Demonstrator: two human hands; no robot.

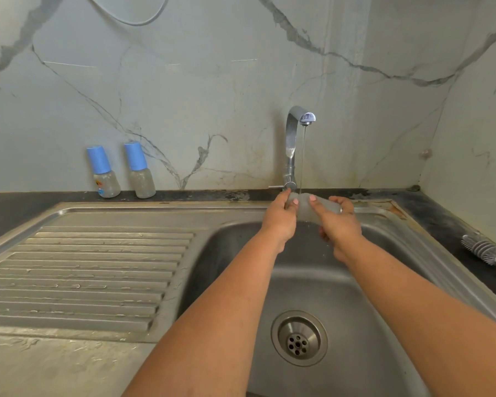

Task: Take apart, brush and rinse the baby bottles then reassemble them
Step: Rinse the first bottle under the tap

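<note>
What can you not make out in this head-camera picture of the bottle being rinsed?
- Head view: the bottle mouth, hidden by the left hand and right hand.
- Bottle brush handle, cut off by the right edge.
- The label on the left capped bottle, too small to read.

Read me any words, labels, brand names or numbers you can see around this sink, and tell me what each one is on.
No text can be read.
Left capped bottle: a small coloured picture low on its side, too small and blurred to read.
Right capped bottle, tap, brush: no markings visible.
</note>
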